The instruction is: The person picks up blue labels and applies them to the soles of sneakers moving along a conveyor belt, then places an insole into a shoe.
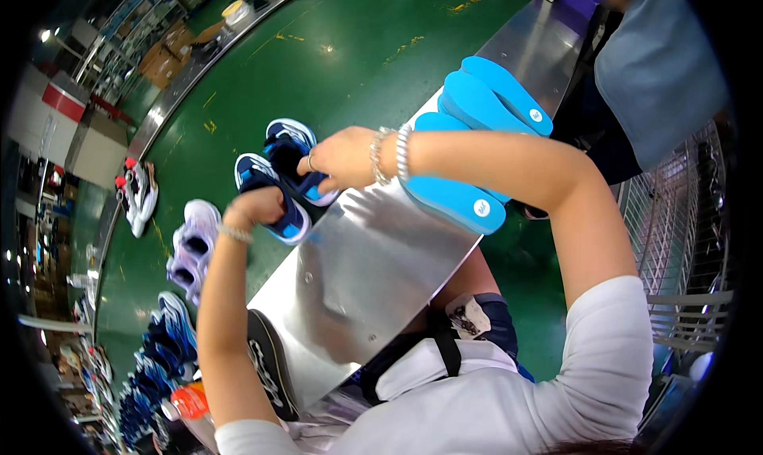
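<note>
Two navy sneakers with white and light-blue soles stand side by side beyond the metal bench top, toes pointing away. On the left sneaker (256, 169), my left hand (256, 207) is closed round the collar, its fingertips hidden in the opening. My right hand (343, 159) grips the opening of the right sneaker (291, 131), fingers bent down into it. A light-blue patch shows beneath those fingers; I cannot tell whether it is lining or an insole. Under and beyond my right forearm lie several bright blue insoles (486, 101) with round white labels.
The shiny metal bench top (342, 272) spans the middle, a black shoe (269, 364) at its near left edge. Lilac sneakers (195, 244), more blue shoes (163, 344) and an orange bottle (189, 401) line the left. A person in grey-blue (664, 73) and a wire rack (668, 216) are right.
</note>
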`<state>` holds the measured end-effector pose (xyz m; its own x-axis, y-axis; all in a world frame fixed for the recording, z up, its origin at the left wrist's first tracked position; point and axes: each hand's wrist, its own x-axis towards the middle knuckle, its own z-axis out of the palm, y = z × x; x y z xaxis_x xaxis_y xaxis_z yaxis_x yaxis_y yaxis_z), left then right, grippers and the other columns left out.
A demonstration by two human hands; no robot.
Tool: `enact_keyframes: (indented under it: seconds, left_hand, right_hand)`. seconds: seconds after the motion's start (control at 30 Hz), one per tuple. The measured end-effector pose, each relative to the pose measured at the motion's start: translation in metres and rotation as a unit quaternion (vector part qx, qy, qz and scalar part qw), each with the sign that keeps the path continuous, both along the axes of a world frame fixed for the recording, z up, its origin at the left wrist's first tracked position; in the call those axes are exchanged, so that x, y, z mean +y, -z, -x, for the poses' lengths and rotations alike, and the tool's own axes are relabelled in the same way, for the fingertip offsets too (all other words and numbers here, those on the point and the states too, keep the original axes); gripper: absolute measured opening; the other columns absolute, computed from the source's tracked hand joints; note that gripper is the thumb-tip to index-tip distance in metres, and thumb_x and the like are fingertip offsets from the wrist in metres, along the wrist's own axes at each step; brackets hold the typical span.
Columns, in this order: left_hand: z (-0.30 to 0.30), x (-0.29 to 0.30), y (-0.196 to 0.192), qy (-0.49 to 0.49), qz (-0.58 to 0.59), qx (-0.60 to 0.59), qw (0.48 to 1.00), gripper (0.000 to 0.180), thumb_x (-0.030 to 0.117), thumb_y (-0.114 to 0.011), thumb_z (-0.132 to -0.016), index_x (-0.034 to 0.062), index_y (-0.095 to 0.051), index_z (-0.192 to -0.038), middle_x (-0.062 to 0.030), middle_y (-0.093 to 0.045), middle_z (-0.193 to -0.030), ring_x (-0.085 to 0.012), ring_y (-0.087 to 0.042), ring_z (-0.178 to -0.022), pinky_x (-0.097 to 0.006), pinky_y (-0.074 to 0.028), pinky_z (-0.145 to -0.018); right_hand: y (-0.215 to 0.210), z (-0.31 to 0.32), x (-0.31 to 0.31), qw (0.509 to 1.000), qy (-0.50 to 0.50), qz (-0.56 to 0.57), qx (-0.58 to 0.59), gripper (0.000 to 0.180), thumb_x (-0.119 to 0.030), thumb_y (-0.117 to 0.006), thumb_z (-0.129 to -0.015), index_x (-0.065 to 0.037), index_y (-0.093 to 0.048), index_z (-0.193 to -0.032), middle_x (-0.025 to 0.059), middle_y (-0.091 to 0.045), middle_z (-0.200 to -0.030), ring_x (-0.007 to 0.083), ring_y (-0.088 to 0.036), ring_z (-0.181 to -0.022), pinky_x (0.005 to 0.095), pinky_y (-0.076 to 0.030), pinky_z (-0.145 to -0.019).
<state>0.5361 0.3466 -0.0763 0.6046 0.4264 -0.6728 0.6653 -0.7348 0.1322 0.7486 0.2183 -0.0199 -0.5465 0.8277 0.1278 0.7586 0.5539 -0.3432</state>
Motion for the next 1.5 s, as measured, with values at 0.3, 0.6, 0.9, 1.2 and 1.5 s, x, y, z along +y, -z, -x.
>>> enact_keyframes:
  seconds: [0.3, 0.6, 0.9, 1.2, 1.5]
  left_hand:
    - [-0.039, -0.083, -0.044, -0.022, -0.307, -0.446, 0.841, 0.028, 0.024, -0.055, -0.076, -0.0020, -0.057, -0.066, -0.0157, -0.058, -0.069, -0.0306, -0.054, -0.074, -0.039, -0.044, -0.067]
    - [-0.072, -0.075, 0.007, -0.201, -0.364, -0.348, 0.840, 0.032, 0.025, -0.047, -0.072, -0.0013, -0.061, -0.061, -0.0218, -0.059, -0.065, -0.0354, -0.059, -0.064, -0.042, -0.048, -0.065]
    - [-0.072, -0.063, 0.013, -0.263, -0.451, -0.448, 0.726, 0.041, 0.033, -0.051, -0.075, -0.0067, -0.053, -0.085, -0.0208, -0.044, -0.099, -0.0355, -0.045, -0.096, -0.040, -0.045, -0.075]
    - [-0.029, -0.034, 0.006, -0.333, -0.310, -0.453, 0.767, 0.067, 0.016, -0.062, -0.069, -0.0050, -0.029, -0.123, -0.0247, -0.044, -0.114, -0.0370, -0.047, -0.101, -0.037, -0.040, -0.087]
    - [-0.032, -0.020, 0.008, -0.284, -0.287, -0.538, 0.740, 0.025, 0.022, -0.048, -0.078, -0.0013, -0.057, -0.078, -0.0236, -0.057, -0.080, -0.0396, -0.054, -0.076, -0.046, -0.042, -0.070]
  right_hand:
    - [-0.003, -0.096, -0.126, 0.921, 0.377, -0.026, -0.099, 0.051, -0.026, -0.059, -0.074, -0.007, -0.042, -0.119, 0.0158, -0.060, -0.080, 0.0295, -0.060, -0.075, 0.0374, -0.049, -0.063]
    - [0.035, -0.111, -0.120, 0.873, 0.418, 0.135, -0.212, 0.078, -0.043, -0.061, -0.070, -0.009, -0.027, -0.131, 0.0203, -0.059, -0.094, 0.0318, -0.059, -0.083, 0.0382, -0.048, -0.071]
    - [0.004, -0.095, -0.127, 0.892, 0.384, -0.055, -0.232, 0.062, -0.042, -0.060, -0.072, -0.008, -0.043, -0.121, 0.0136, -0.061, -0.070, 0.0259, -0.060, -0.063, 0.0336, -0.048, -0.054]
    - [-0.038, -0.050, -0.062, 0.968, 0.163, 0.112, 0.153, 0.031, -0.029, -0.061, -0.073, -0.002, -0.064, -0.087, 0.0111, -0.059, -0.066, 0.0192, -0.056, -0.062, 0.0301, -0.043, -0.060]
    - [-0.027, -0.009, 0.044, 0.936, 0.091, 0.279, 0.194, 0.025, -0.024, -0.060, -0.072, -0.004, -0.065, -0.086, 0.0038, -0.062, -0.068, 0.0113, -0.058, -0.053, 0.0246, -0.045, -0.052]
